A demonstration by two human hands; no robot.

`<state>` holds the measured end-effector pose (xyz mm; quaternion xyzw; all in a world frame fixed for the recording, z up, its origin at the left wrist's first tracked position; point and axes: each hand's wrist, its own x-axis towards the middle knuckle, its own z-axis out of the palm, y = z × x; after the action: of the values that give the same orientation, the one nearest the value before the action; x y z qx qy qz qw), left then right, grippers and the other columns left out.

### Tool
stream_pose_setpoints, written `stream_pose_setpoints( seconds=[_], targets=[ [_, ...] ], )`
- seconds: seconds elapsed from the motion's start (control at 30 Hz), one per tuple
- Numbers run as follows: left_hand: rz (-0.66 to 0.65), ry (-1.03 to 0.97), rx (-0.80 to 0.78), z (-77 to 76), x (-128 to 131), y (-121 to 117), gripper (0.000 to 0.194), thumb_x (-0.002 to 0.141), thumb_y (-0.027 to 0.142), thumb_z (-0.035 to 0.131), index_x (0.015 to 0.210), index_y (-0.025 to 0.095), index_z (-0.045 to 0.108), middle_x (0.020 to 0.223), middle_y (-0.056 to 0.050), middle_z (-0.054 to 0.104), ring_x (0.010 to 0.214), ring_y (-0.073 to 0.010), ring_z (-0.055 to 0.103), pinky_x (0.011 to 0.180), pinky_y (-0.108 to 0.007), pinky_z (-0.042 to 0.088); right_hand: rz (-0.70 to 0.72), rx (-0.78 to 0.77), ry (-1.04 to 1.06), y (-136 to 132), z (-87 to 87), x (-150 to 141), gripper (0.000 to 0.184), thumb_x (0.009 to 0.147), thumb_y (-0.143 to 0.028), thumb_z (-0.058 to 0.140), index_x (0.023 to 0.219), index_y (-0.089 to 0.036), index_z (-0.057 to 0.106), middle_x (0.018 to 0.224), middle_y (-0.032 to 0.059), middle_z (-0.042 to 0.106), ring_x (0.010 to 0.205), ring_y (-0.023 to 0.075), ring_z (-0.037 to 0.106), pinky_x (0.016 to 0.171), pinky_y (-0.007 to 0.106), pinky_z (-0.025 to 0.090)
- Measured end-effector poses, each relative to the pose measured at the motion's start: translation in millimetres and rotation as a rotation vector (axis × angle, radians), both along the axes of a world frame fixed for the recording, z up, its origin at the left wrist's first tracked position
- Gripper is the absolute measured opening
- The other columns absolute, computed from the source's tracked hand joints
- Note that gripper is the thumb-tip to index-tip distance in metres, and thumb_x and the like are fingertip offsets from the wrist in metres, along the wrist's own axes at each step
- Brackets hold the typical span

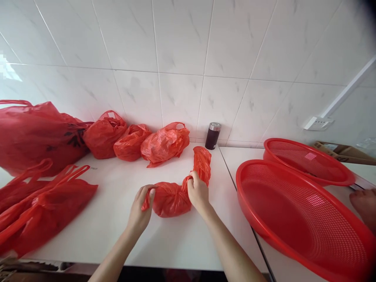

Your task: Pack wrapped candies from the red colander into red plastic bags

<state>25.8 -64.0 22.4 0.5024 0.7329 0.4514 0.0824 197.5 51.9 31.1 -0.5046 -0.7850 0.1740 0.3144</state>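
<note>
On white counter (117,239) | red baskets (296,219) right, full bags (132,143) and flask (212,136) ahead | left hand (140,207) half-curled, fingertips on red bag (169,199), hold unclear | right hand (198,192) closed around its twisted neck (190,180)

Left of the grip (198,192) lie bulging red plastic bags (105,135), ahead stands a dark flask with a steel cap (212,137) by the white tile wall (182,39), and rightward sit two red mesh baskets (239,192).
</note>
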Motion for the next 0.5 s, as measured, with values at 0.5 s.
stream_pose_setpoints(
  seconds=[0.5],
  targets=[
    [0.142, -0.051, -0.167, -5.6, -15, 8, 0.034, 0.094, 0.052, 0.032, 0.085, 0.027, 0.053, 0.068, 0.004, 0.061, 0.058, -0.0150, 0.053, 0.056, -0.023, 0.038, -0.010, 0.034, -0.148, 4, -16.7, -8, 0.028, 0.094, -0.016, 0.031, 0.110, -0.021, 0.054, 0.065, -0.0001, 0.061, 0.060, 0.0163, 0.055, 0.055, 0.027, 0.022]
  ],
)
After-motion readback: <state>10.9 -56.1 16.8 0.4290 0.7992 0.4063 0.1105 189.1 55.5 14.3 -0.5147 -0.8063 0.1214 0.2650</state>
